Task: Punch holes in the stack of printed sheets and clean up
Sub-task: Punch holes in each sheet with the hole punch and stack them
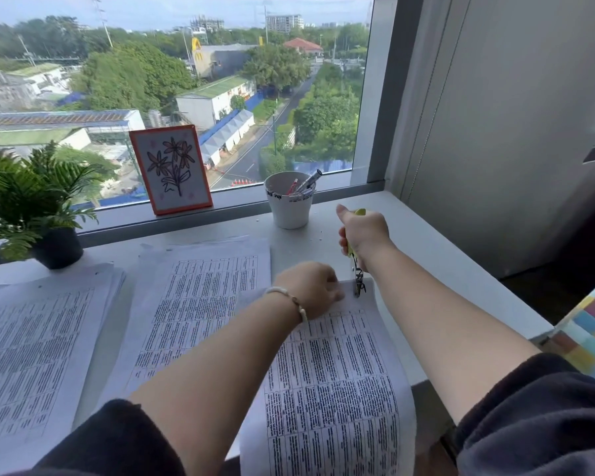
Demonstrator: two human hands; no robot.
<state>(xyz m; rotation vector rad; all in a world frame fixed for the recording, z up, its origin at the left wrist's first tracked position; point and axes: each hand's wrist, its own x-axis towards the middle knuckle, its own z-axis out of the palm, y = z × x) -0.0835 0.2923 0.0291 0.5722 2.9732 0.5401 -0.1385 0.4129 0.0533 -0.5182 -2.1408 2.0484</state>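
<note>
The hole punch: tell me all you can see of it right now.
The punch is a hand-held plier type: yellow-green handles, dark metal head. The right hand grips the handles, hiding most of them. It points toward the person, its head on the top edge of the right sheet, beside the left hand pressing that sheet.

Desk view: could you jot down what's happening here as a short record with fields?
Right hand: grips a yellow-green punch, its metal tip at the sheet's top edge
Left hand: fingers curled, holds the sheet down near the punch
Other stacks: two, lying to the left
Cup: white, holds pens, behind the hands
Sill: potted plant, framed flower drawing
Desk: white, a few paper bits near the cup
</note>
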